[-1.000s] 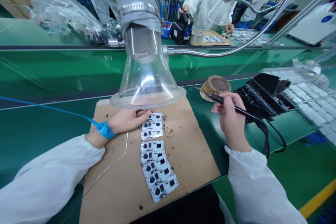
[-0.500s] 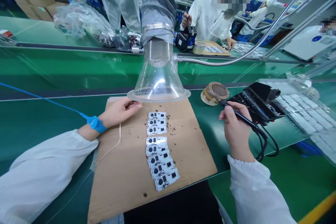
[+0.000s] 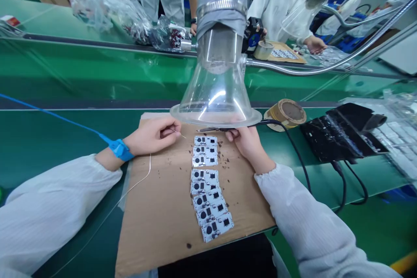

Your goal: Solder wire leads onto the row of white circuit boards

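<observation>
My left hand (image 3: 151,135) pinches a thin solder wire (image 3: 145,173) whose tip points right toward the top of a column of small white circuit boards (image 3: 208,182) lying on a cardboard sheet (image 3: 156,221). A blue wrist strap (image 3: 120,149) circles my left wrist. My right hand (image 3: 246,142) grips a black soldering iron (image 3: 215,129) held level just above the topmost board, its tip pointing left toward the wire. Both hands sit under the rim of a clear fume-extraction funnel (image 3: 216,95).
A round tip-cleaner tin (image 3: 286,114) and a black soldering stand (image 3: 342,132) lie right of the cardboard, with the iron's black cable (image 3: 302,169) looping between. Clear trays (image 3: 397,134) sit far right. A green conveyor belt (image 3: 81,78) runs behind; another person's hand (image 3: 314,44) rests beyond it.
My right hand has carried the soldering iron left from the cleaner tin to the top board under the funnel. My left hand keeps its pinch on the wire.
</observation>
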A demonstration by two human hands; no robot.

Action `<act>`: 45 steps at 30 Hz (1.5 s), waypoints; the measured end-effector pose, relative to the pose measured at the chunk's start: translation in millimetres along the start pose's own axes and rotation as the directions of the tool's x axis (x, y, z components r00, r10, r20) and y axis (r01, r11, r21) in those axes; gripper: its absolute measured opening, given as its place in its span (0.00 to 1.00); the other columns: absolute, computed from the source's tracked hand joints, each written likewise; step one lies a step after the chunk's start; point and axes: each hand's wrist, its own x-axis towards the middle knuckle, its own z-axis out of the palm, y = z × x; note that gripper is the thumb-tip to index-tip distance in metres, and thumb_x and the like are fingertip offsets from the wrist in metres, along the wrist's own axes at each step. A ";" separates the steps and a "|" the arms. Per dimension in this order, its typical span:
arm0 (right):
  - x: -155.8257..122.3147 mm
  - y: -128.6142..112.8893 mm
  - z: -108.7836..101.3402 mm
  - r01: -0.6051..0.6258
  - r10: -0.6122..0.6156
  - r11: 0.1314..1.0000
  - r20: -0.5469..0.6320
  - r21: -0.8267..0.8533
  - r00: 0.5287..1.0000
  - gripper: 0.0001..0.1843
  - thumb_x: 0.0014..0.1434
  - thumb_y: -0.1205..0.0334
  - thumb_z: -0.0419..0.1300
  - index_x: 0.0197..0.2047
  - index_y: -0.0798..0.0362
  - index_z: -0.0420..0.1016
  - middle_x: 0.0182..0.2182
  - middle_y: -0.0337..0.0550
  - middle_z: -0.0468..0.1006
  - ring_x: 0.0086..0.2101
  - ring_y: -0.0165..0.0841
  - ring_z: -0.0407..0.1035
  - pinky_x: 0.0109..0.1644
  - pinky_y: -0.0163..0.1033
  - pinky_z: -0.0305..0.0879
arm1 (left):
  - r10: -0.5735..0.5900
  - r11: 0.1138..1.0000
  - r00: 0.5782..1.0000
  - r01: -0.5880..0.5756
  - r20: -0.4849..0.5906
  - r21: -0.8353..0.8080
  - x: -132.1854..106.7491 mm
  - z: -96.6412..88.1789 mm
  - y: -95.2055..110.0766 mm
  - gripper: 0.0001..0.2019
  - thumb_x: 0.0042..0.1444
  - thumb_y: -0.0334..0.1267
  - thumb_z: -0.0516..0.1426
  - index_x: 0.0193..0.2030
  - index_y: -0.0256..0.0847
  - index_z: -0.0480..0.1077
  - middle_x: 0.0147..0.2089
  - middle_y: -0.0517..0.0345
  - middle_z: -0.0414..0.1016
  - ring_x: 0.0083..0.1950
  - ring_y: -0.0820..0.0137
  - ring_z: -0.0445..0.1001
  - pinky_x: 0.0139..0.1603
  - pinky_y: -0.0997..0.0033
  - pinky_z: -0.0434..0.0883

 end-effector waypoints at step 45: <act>-10.9 16.6 -20.8 -0.033 0.055 0.984 0.125 -0.176 0.991 0.16 0.64 0.45 0.73 0.39 0.51 0.84 0.24 0.36 0.74 0.24 0.30 0.67 0.29 0.37 0.65 | 0.076 0.991 0.997 -0.077 0.013 0.114 2.8 -2.9 8.7 0.11 0.70 0.43 0.55 0.37 0.42 0.68 0.25 0.66 0.60 0.25 0.72 0.60 0.28 0.71 0.60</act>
